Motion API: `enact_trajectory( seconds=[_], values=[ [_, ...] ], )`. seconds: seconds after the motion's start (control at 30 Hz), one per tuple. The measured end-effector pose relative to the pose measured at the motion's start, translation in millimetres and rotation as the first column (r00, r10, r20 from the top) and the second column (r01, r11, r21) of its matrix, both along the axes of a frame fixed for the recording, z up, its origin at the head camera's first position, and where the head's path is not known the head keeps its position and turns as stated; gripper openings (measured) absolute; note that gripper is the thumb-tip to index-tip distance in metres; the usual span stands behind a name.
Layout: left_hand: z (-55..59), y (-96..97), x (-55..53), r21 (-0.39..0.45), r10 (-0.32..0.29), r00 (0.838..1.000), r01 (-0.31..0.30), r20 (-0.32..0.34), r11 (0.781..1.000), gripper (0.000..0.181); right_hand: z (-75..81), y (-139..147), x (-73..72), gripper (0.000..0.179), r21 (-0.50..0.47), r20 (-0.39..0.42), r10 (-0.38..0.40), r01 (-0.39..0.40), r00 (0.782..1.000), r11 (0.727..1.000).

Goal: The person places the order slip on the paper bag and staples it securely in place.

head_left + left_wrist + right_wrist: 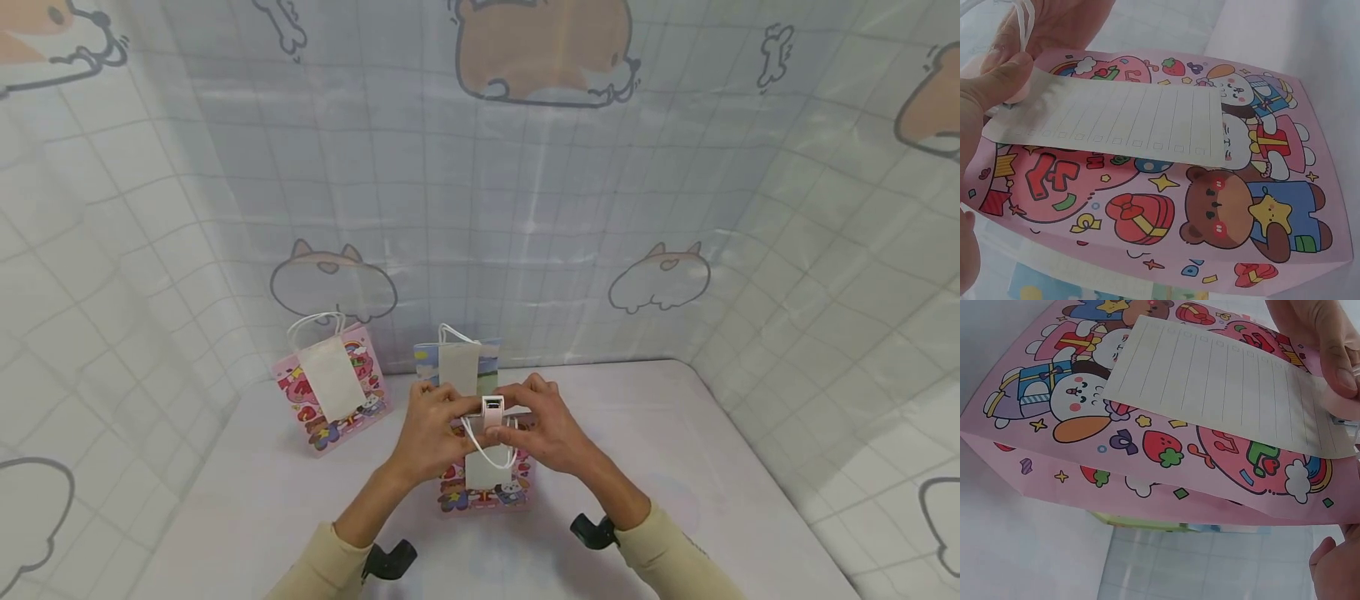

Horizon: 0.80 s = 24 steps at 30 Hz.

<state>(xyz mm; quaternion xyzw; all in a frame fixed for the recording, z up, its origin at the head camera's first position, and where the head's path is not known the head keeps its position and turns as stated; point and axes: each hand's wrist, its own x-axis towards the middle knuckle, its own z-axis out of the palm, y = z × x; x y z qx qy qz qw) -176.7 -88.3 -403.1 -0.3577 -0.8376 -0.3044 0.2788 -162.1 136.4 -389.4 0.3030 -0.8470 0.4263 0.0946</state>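
Both hands meet at the top edge of a pink cartoon-printed paper gift bag [450,500]. Between them is a small pink stapler [492,414] with a metal end, set over the bag's top edge. My left hand [435,429] pinches it from the left, thumb low and forefinger above. From the other side my right hand [547,425] does the same, thumb in front. A lined slip of paper with checkboxes [1129,119] lies against the bag's front, its top end under the stapler. The bag's white cord handle [491,458] hangs forward over the slip.
A second pink bag [378,392] with a pale slip on its front leans at the back left. Behind the hands stands a blue landscape-print bag [427,358], also with a slip. A patterned curtain [525,250] rises along the table's [630,400] back edge.
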Motion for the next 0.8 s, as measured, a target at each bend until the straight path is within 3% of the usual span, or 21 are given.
enact_trajectory(
  seconds=[0.07,0.27,0.53,0.8],
  values=[
    [-0.2,0.4,-1.2,0.003,-0.006,0.999,0.006,-0.034,1.0,0.057,-0.1,0.3,0.0,0.038,0.003,-0.024,0.006,-0.006,1.0,1.0],
    [-3.1,2.6,-5.3,0.037,-0.035,0.994,0.039,-0.1,0.999,0.044,-1.0,1.0,1.0,0.038,0.0,-0.075,0.009,-0.009,0.997,1.0],
    [-5.9,3.7,-8.4,0.069,-0.063,0.992,0.071,-0.105,0.995,0.042,-1.0,-1.2,2.0,0.038,-0.041,-0.027,0.034,-0.035,0.999,0.999],
    [-3.9,2.2,-10.0,0.07,-0.071,0.995,0.076,-0.068,0.995,0.04,0.3,0.1,0.6,0.037,0.003,-0.055,0.008,-0.008,0.998,1.0]
  ],
)
